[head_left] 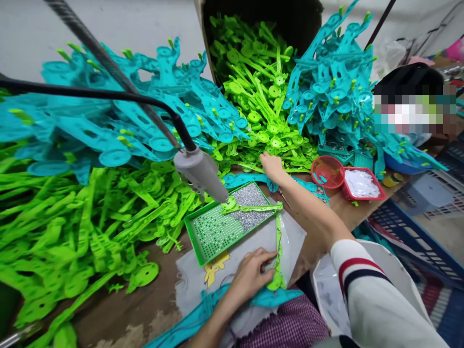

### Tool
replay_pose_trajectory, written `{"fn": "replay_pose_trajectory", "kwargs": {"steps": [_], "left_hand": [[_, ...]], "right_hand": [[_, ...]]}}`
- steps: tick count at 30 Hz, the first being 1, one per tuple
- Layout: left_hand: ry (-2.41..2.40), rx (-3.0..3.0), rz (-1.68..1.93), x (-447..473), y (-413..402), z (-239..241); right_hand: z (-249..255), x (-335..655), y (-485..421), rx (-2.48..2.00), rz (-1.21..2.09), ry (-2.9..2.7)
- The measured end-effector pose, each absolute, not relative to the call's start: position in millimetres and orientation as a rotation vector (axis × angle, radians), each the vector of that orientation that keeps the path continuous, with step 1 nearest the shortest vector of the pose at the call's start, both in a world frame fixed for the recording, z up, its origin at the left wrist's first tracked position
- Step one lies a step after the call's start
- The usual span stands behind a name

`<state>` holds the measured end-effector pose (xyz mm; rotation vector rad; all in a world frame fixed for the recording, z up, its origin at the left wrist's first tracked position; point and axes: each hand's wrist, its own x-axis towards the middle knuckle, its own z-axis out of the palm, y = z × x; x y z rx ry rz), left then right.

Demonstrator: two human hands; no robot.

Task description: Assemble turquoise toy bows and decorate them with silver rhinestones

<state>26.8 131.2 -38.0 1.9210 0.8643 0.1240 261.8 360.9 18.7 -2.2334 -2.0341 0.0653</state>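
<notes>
My left hand has its fingers curled against the lower leg of a jointed bright green plastic arm, low in front of me. The arm's other leg lies across a green perforated tray, which holds many small silvery screws. Farther off, my right hand reaches to the near edge of a heap of green plastic parts. Its fingers are drawn together there, and what they grip is hidden. A grey hanging electric screwdriver points down at the tray's middle.
Teal plastic frames are stacked at the left, with more teal frames at the right. A red round bowl stands beside a red basket of white pieces. More green parts cover the table's left side. Someone's dark-covered head is at the far right.
</notes>
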Motion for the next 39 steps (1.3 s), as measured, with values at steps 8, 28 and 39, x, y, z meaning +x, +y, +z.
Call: {"fn": "replay_pose_trajectory", "kwargs": {"steps": [8, 28, 39], "left_hand": [[0.84, 1.922, 0.137, 27.0, 130.9, -38.3], [1.07, 1.502, 0.76, 7.3, 66.0, 12.5], [1.148, 0.949, 0.956, 35.1, 17.6, -20.8]], "right_hand": [[24.0, 244.3, 289.4, -1.388, 0.16, -1.809], [38.4, 232.9, 33.5, -1.315, -0.019, -1.988], [-42.3, 272.7, 60.6, -1.822, 0.491, -0.992]]}}
